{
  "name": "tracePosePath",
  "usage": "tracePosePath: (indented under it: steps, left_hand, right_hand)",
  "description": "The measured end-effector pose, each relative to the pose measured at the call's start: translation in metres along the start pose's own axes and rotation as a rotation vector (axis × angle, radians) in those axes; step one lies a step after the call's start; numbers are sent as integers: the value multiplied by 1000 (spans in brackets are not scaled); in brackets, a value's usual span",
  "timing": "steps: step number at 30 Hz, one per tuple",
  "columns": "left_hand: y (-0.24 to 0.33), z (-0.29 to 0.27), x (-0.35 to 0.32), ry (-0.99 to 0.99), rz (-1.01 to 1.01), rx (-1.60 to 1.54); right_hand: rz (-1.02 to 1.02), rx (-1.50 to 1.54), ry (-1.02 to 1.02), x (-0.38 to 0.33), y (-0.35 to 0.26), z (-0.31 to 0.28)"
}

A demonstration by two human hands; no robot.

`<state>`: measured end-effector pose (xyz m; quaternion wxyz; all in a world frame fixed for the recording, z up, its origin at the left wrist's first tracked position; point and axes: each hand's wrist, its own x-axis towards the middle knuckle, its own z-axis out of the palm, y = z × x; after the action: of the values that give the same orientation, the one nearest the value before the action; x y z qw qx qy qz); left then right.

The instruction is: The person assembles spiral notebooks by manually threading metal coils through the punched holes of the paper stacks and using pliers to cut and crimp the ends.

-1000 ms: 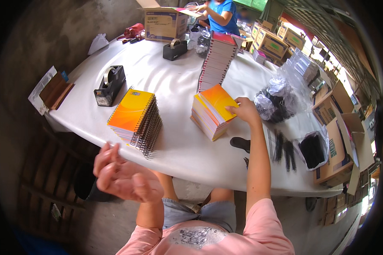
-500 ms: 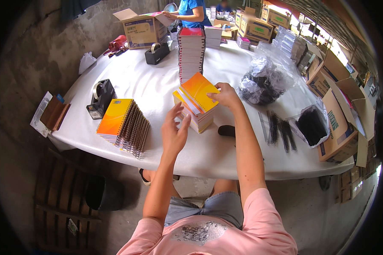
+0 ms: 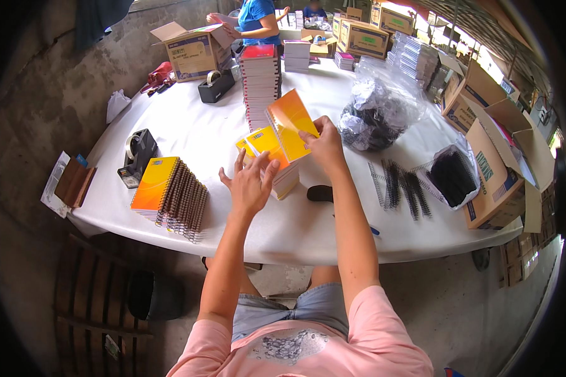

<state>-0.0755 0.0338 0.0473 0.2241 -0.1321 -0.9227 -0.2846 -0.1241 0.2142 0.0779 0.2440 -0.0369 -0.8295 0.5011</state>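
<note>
- Beneath both hands, the white-covered counter is laid with stacks and supplies.
- Well to the right of the right hand, an open carton is placed at the counter's edge.
- Beyond the hands, a tall red-topped stack is set.
- Left of the left hand, a coiled stack of yellow-orange booklets is placed; coils are already fitted there.
- Just beyond the hands, a second pile is stood; no coils can be made out on it, so it is judged to be left undone.
- Above that pile, a yellow-orange booklet is pinched by the right hand, its edge seemingly uncoiled. The left hand's fingers are spread beside the pile; whether it is touched cannot be told.
- Right of the right hand, loose black coils are laid, apparently unused.
</note>
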Motion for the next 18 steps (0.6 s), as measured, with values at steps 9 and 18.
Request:
tracePosePath:
  steps: [9,18]
  left_hand:
    - [13,-75,-11,103,-21,-929]
    - [-34,-36,-93,-246,320,19]
  right_hand:
    - [-253,383,-393,-92,-43,-36]
    - [206,-1019,49,-64,138,-120]
